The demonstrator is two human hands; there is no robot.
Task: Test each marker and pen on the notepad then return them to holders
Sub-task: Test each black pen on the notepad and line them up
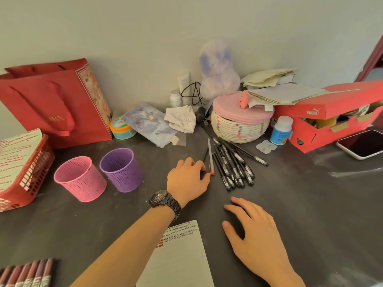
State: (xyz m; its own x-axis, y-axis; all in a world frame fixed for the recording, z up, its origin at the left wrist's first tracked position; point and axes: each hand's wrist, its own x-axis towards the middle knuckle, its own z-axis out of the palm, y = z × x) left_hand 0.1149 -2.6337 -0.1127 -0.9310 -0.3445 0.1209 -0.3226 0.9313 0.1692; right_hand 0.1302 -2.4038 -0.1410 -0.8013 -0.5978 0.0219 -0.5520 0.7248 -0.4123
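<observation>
Several black pens [232, 166] lie fanned out on the dark table, with a pale pen with a pink tip [210, 158] at their left. My left hand [186, 179], wearing a watch, reaches to that left edge and its curled fingers and thumb pinch a thin black pen [204, 155] that sticks out beyond the fingertips. My right hand [255, 230] rests flat on the table, fingers spread, holding nothing. The notepad [182, 257] lies near the front edge under my left forearm. A pink holder [79, 179] and a purple holder [122, 169] stand at the left, with nothing visible inside.
A row of pink-brown markers [27, 274] lies at the bottom left. A red basket [31, 179] and red paper bag [56, 104] stand at the left. A woven lidded basket [240, 125], blue-labelled bottle [280, 131], red shoebox [331, 121] and phone [362, 143] crowd the back right.
</observation>
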